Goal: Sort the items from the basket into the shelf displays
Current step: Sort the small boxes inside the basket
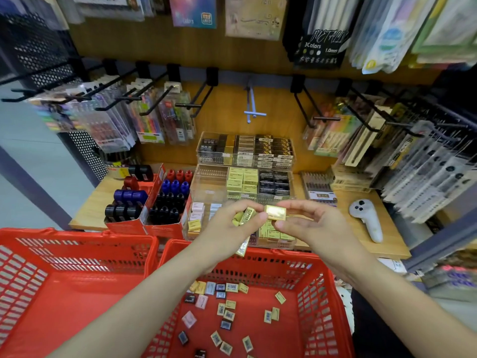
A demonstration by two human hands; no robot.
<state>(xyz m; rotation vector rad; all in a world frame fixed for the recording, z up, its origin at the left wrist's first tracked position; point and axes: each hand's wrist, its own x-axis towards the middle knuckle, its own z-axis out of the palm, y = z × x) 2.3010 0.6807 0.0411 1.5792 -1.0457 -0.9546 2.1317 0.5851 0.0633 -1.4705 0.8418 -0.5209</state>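
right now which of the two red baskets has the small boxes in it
The right basket, below the hands. Small gold, black and pink boxes lie scattered on its floor; the left basket shows only a bare red bottom.

Readable on the black pen pack (318, 45) hanging top right: "METALLIC" in slanted script, "3Colors" and "1.0mm" below it, then a line of Chinese characters too small to make out. On the purple-pink pack (192, 11) hanging top centre: "Colors", partly cut off, beside a small blue badge with unreadable characters. Barcodes and fine print on the small boxes (228, 310) in the red basket (320, 306) and in the clear trays (245, 151): too small to read.
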